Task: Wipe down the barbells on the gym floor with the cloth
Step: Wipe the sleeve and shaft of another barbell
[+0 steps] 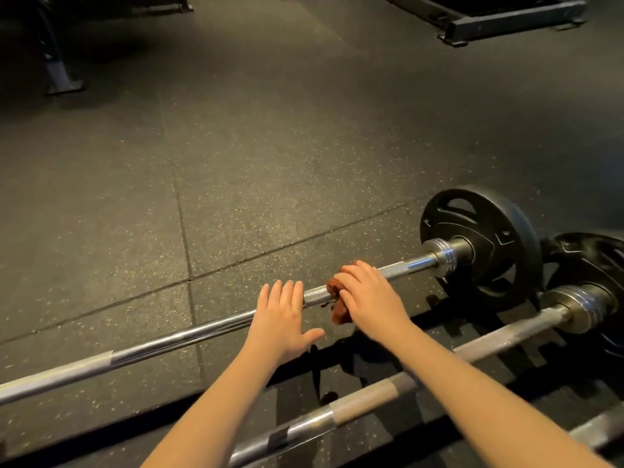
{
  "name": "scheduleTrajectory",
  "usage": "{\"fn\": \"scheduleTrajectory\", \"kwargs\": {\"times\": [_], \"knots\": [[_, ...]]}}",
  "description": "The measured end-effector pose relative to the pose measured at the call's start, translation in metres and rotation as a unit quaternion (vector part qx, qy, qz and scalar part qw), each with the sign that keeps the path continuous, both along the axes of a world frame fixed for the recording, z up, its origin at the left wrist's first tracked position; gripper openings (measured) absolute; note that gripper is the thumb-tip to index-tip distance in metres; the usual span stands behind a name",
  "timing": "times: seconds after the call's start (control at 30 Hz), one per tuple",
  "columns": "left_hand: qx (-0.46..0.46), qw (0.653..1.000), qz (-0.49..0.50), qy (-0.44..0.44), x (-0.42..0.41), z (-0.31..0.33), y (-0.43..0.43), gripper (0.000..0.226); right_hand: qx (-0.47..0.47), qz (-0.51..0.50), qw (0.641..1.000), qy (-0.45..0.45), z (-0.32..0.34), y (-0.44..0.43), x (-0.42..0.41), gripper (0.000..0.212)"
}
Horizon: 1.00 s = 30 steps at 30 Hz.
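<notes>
Far barbell (189,335): lies on the rubber floor (270,157), shaft running from lower left up to the right. Black plate (499,268) on its right end, standing on edge.

Cloth (338,314): reddish-brown, bunched, wrapped on the far barbell's shaft at the knurled stretch, left of the collar and plate. One fold hangs below the shaft on the near side.

Right hand (369,295): on top of the cloth, fingers close together and curled over it and the shaft, gripping the cloth against the metal.

Left hand (283,319): just beside the cloth, to its left. Fingers (287,293) straight and held side by side, laid across the shaft; thumb stuck out toward the right hand. Holds nothing. Cannot tell whether the palm bears down on the bar.

Both forearms bare, reaching over a second barbell (364,396) that lies nearer, roughly parallel to the first. Its plate (594,261) stands just behind and right of the first plate. Part of a third bar (599,430) shows at the lower right edge.

Background: a dark steel frame base (513,23) on the floor, top right, well apart from the bars.
</notes>
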<state>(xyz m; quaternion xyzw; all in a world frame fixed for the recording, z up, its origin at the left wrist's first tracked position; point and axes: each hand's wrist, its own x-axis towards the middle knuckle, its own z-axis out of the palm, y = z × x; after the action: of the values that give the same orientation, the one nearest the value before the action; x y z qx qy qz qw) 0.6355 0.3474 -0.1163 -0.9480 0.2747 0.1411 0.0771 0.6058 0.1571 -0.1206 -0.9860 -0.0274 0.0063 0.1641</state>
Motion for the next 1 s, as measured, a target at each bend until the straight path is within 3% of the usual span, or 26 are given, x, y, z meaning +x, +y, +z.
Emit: {"fn": "scheduleTrajectory", "kwargs": {"times": [0.07, 0.17, 0.2, 0.3, 0.4, 0.5, 0.57, 0.67, 0.73, 0.87, 1.0], "knots": [[-0.001, 1.000, -0.004, 0.004, 0.002, 0.001, -0.004, 0.096, -0.040, 0.004, 0.999, 0.024, 0.011, -0.034, 0.017, 0.037], [-0.010, 1.000, -0.006, 0.006, 0.005, 0.001, -0.011, 0.095, -0.049, -0.151, 0.987, 0.032, 0.013, -0.051, 0.027, 0.028], [-0.014, 1.000, -0.009, 0.006, 0.005, 0.000, -0.014, 0.095, -0.064, -0.160, 0.985, 0.024, 0.006, -0.042, 0.021, 0.027], [-0.019, 1.000, -0.017, 0.009, 0.006, 0.000, -0.024, 0.094, -0.048, -0.098, 0.994, -0.004, -0.004, -0.022, -0.008, 0.036], [-0.025, 0.999, -0.020, 0.011, 0.006, 0.000, -0.029, 0.094, -0.065, 0.006, 0.998, 0.024, 0.016, -0.056, 0.005, 0.033], [-0.027, 0.999, -0.022, 0.013, 0.005, 0.001, -0.031, 0.093, -0.125, -0.061, 0.988, 0.071, 0.027, -0.085, 0.030, 0.032], [-0.028, 0.999, -0.022, 0.009, 0.005, 0.002, -0.033, 0.092, -0.132, -0.096, 0.985, 0.054, 0.025, -0.079, 0.029, 0.029], [-0.030, 0.999, -0.020, 0.004, 0.005, 0.002, -0.034, 0.092, -0.109, -0.011, 0.994, 0.022, 0.019, -0.072, 0.010, 0.029], [-0.025, 0.999, -0.025, 0.003, 0.004, 0.002, -0.034, 0.092, -0.088, 0.078, 0.991, 0.064, 0.028, -0.090, 0.012, 0.035], [-0.018, 0.999, -0.026, 0.007, 0.005, 0.002, -0.033, 0.092, -0.277, 0.173, 0.938, 0.114, 0.043, -0.118, 0.043, 0.039], [0.000, 1.000, -0.022, 0.013, 0.008, 0.003, -0.038, 0.092, -0.249, 0.191, 0.941, 0.127, 0.038, -0.113, 0.037, 0.041]]}}
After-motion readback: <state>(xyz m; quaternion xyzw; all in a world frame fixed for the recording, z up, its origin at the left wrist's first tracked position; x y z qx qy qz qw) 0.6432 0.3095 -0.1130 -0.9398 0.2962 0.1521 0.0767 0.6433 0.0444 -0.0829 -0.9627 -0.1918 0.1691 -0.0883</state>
